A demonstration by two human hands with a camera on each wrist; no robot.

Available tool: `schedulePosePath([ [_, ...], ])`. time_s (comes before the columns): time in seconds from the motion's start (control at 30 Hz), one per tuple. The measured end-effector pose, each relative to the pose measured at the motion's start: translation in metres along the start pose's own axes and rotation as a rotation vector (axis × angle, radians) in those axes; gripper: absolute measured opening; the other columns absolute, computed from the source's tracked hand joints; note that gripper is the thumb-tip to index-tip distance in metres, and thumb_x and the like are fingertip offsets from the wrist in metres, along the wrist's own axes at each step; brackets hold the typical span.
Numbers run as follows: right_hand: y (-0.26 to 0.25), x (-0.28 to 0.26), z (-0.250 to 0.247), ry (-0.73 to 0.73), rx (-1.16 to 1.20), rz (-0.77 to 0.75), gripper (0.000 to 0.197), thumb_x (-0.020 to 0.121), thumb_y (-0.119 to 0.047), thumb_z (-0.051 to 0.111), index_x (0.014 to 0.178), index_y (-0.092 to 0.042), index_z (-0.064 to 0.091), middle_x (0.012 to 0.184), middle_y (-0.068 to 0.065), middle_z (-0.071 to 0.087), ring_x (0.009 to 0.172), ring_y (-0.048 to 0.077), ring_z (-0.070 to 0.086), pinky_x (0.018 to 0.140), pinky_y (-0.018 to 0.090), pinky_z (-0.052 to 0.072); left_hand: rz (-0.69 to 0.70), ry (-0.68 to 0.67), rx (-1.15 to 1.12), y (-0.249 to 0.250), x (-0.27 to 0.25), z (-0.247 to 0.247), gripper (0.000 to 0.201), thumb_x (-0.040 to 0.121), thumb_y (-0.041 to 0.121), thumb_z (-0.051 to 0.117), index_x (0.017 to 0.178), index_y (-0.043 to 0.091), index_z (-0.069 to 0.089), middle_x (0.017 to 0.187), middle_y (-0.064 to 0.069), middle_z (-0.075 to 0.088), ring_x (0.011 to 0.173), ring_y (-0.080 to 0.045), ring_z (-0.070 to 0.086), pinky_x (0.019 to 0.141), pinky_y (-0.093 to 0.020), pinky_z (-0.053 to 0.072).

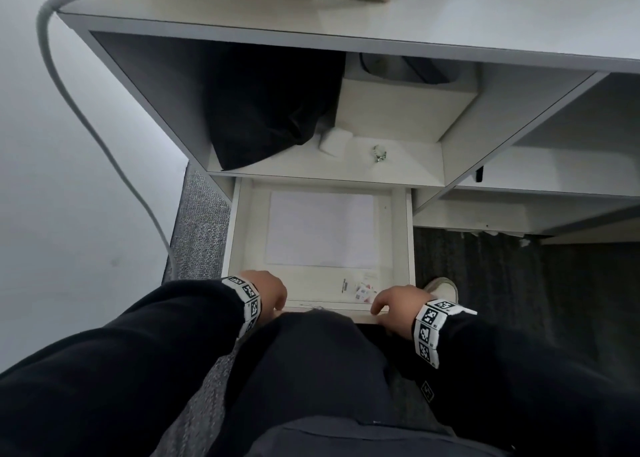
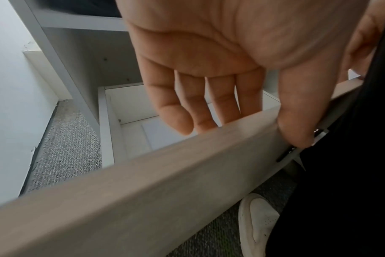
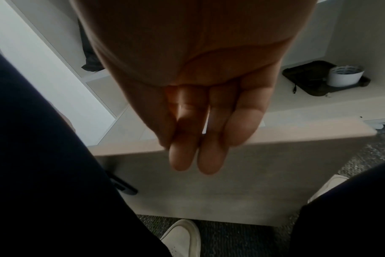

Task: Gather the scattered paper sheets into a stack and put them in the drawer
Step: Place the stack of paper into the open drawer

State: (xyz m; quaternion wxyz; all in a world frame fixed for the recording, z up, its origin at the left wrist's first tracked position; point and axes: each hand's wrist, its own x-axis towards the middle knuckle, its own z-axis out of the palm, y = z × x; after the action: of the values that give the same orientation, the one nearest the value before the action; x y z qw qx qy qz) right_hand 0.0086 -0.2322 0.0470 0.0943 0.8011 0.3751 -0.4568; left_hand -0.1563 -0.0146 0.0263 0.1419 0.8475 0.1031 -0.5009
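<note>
A neat stack of white paper sheets [image 1: 322, 230] lies flat inside the pulled-out drawer [image 1: 403, 235] under the shelf unit; its corner [image 2: 160, 133] also shows in the left wrist view. My left hand [image 1: 268, 292] straddles the drawer front [image 2: 143, 191], with the fingers [image 2: 222, 104] hanging inside and the thumb pressed on the outer face. My right hand [image 1: 394, 302] rests at the front panel's top edge. In the right wrist view its straight fingers [image 3: 200, 147] lie against the drawer front [image 3: 231, 182]. Neither hand holds any paper.
Small cards [image 1: 360, 288] lie in the drawer's near end. On the shelf above sit a black bag [image 1: 270, 110], a white packet [image 1: 334, 140] and a metal ring [image 1: 379, 153]. A grey cable [image 1: 79, 110] hangs at left. My knee and white shoe [image 1: 441, 288] are close to the drawer.
</note>
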Motion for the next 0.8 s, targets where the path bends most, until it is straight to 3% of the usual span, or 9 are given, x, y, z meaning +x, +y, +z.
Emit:
schedulePosePath([
  [0.13,0.000,0.005,-0.006,0.018,0.012,0.003,0.027,0.091,-0.028,0.051,0.111,-0.034,0.069,0.120,-0.005,0.065,0.109,0.016,0.060,0.090,0.024,0.046,0.016,0.048,0.034,-0.005,0.005,-0.007,0.033,0.085,0.043,0.060,0.116,0.035,0.064,0.122,0.009,0.060,0.112,-0.018,0.059,0.094,-0.033,0.049],
  [0.3,0.008,0.018,-0.027,0.135,0.098,0.032,0.028,0.087,-0.027,0.054,0.112,-0.034,0.066,0.109,-0.006,0.068,0.104,0.016,0.062,0.086,0.022,0.047,-0.045,0.232,0.010,-0.017,0.009,-0.027,0.035,0.084,0.051,0.063,0.117,0.039,0.061,0.122,0.011,0.057,0.113,-0.015,0.057,0.089,-0.031,0.047],
  [0.4,0.008,0.025,-0.042,0.269,0.133,0.041,0.021,0.088,-0.034,0.053,0.105,-0.029,0.063,0.097,-0.002,0.069,0.086,0.019,0.064,0.075,0.025,0.052,-0.173,0.387,-0.066,-0.021,0.007,-0.040,0.031,0.087,0.048,0.060,0.112,0.029,0.054,0.099,0.005,0.062,0.090,-0.021,0.061,0.074,-0.030,0.049],
  [0.5,0.006,0.030,-0.055,0.382,0.154,0.027,0.017,0.090,-0.035,0.049,0.092,-0.024,0.061,0.080,0.000,0.067,0.070,0.019,0.062,0.061,0.025,0.048,-0.261,0.522,-0.200,-0.027,0.008,-0.048,0.027,0.092,0.047,0.054,0.097,0.020,0.052,0.085,-0.001,0.064,0.077,-0.023,0.061,0.070,-0.033,0.053],
  [0.57,0.006,0.035,-0.063,0.405,0.180,0.005,0.017,0.091,-0.033,0.049,0.090,-0.022,0.061,0.078,0.000,0.065,0.069,0.018,0.062,0.061,0.026,0.050,-0.284,0.628,-0.332,-0.032,0.013,-0.051,0.027,0.093,0.048,0.053,0.087,0.022,0.054,0.078,0.002,0.063,0.072,-0.020,0.061,0.065,-0.031,0.052],
  [0.63,0.007,0.042,-0.070,0.413,0.199,-0.030,0.015,0.091,-0.031,0.051,0.090,-0.021,0.062,0.087,0.000,0.063,0.079,0.018,0.062,0.071,0.028,0.052,-0.275,0.724,-0.439,-0.036,0.020,-0.055,0.023,0.094,0.043,0.051,0.084,0.024,0.058,0.078,0.003,0.065,0.068,-0.016,0.060,0.062,-0.028,0.051],
  [0.7,0.009,0.051,-0.076,0.438,0.187,-0.061,0.014,0.089,-0.029,0.053,0.093,-0.021,0.064,0.099,0.000,0.060,0.089,0.019,0.060,0.081,0.028,0.049,-0.243,0.762,-0.529,-0.039,0.027,-0.060,0.019,0.094,0.036,0.049,0.095,0.024,0.065,0.093,0.000,0.070,0.076,-0.018,0.063,0.068,-0.029,0.051],
  [0.77,0.009,0.059,-0.080,0.456,0.165,-0.073,0.018,0.088,-0.030,0.056,0.097,-0.020,0.067,0.110,0.002,0.059,0.102,0.022,0.058,0.089,0.026,0.044,-0.205,0.763,-0.552,-0.041,0.036,-0.064,0.030,0.094,0.030,0.050,0.119,0.021,0.065,0.123,-0.004,0.065,0.106,-0.024,0.061,0.091,-0.033,0.049],
  [0.8,0.009,0.063,-0.082,0.448,0.143,-0.069,0.021,0.088,-0.031,0.056,0.101,-0.020,0.067,0.118,0.004,0.058,0.111,0.024,0.056,0.094,0.026,0.041,-0.186,0.757,-0.537,-0.041,0.041,-0.066,0.037,0.094,0.028,0.051,0.129,0.018,0.060,0.137,-0.004,0.057,0.122,-0.024,0.054,0.104,-0.034,0.042],
])
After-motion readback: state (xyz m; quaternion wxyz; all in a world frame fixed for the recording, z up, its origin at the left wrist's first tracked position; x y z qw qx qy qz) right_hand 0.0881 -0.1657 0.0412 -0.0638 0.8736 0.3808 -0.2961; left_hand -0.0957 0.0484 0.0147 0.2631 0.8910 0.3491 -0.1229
